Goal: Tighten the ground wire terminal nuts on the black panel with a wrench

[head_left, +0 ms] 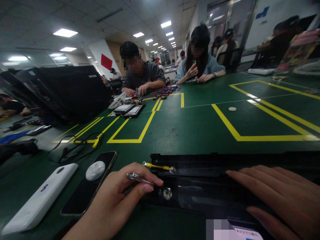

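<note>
My left hand pinches a small silver metal tool or pin between thumb and forefinger, its tip close to a silver screw on a long black panel lying across the green table. A short yellow wire with ring terminals lies on the panel just above. My right hand rests flat on the panel's right part, fingers stretched out and pointing left.
A black phone with a white round puck on it and a white power bank lie at my left. A black cable loops beyond. Yellow tape marks the table. Two people sit across by hard drives and coloured wires.
</note>
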Available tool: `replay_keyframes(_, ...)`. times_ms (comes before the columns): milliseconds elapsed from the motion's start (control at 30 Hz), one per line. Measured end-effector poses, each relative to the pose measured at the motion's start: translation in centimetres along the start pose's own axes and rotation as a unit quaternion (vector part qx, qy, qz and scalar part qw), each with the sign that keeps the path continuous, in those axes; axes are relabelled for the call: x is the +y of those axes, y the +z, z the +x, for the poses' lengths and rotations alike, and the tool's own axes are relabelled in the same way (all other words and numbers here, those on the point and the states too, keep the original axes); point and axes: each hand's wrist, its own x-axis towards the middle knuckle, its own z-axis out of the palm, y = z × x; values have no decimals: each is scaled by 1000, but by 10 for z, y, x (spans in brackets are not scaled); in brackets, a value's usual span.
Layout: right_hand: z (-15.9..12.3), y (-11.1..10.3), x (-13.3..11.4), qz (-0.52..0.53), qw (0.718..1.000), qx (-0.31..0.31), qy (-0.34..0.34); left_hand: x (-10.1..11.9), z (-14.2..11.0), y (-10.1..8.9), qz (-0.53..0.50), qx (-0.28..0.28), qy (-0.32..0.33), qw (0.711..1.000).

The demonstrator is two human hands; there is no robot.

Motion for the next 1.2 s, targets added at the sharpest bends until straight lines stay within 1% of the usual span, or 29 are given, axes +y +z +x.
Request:
replay_keyframes(100, 6, 2, -5, 52, 998, 25, 36, -7, -5, 0, -3, -15, -5, 1000)
replay_keyframes(200, 8, 4, -8, 59, 997, 27, 38, -9, -6, 0, -7, -21, -3, 1000)
replay_keyframes(300, 3, 4, -5, 47, 998, 19, 32, -9, -4, 0, -10, -25, -1, 1000)
replay_keyframes(367, 0, 4, -2, 18, 1000, 1, 14, -8, -3, 0, -8, -29, 3, 1000)
replay_keyframes(433, -2, 3, 3, -36, 999, -29, -24, -8, -4, 0, -5, -33, 7, 999)
replay_keyframes(500, -3, 1, 6, -95, 992, -56, -65, -9, -5, 0, -1, -34, 10, 999)
replay_keyframes(567, -3, -1, 6, -124, 986, -69, -82, -10, -5, -1, 3, -36, 12, 999)
replay_keyframes(633, -3, -2, 4, -101, 991, -58, -60, -10, -4, -1, 2, -40, 13, 999)
replay_keyframes(733, 3, -1, -2, -13, 1000, -12, 10, -5, 1, -2, -4, -44, 8, 999)
replay_keyframes(800, 10, 2, -8, 29, 999, 9, 35, -1, 5, -3, -6, -45, 8, 999)
replay_keyframes(900, 19, 7, -13, 46, 998, 13, 35, 4, 10, -3, -8, -43, 12, 999)
replay_keyframes(967, 20, 8, -13, 47, 998, 12, 30, 5, 12, -3, -9, -48, 9, 999)
replay_keyframes(1100, 7, 5, -4, 35, 999, 8, 21, 4, 10, -3, -18, -40, 10, 999)
replay_keyframes(1200, -6, 1, 4, -27, 999, -15, -14, 4, 8, -3, -23, -34, 16, 999)
